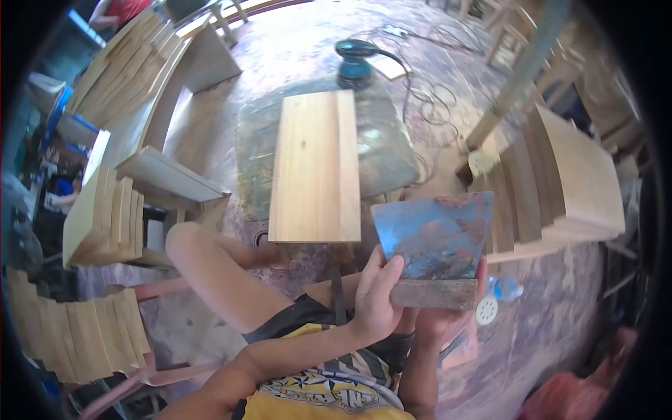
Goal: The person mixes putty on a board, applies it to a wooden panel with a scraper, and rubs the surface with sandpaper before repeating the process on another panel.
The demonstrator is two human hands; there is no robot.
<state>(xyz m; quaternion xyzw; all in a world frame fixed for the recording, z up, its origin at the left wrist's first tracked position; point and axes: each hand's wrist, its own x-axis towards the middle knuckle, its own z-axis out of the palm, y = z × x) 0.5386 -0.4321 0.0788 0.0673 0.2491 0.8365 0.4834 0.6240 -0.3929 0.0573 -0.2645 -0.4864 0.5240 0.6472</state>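
While the scraper (435, 245) is held up on the right, the board (313, 168) lies to its left

Although both hands are on the one tool, they take it differently. The left hand (378, 290) grips it from the left, its thumb laid over the lower corner of the blade beside the wooden handle (434, 294). The right hand (442, 323) grasps it from below and behind, with fingers showing past the right edge (the rest of them are hidden). The handle runs left to right, and the blade widens from it toward the far side.

The board's long axis runs near to far. From the hands it lies to the left and farther off, its near right corner being the closest part, so the left hand is the nearer of the two. Blade and board are apart, with a narrow gap in view between them.

Around the board spreads a dark, stained sheet (259, 168), and a sander (355, 66) stands beyond the far end. Wooden pieces stand at the left (115, 217) and at the right (581, 175). To the right of the right hand, a pale disc with holes (486, 310) lies near a plastic bottle (505, 288).
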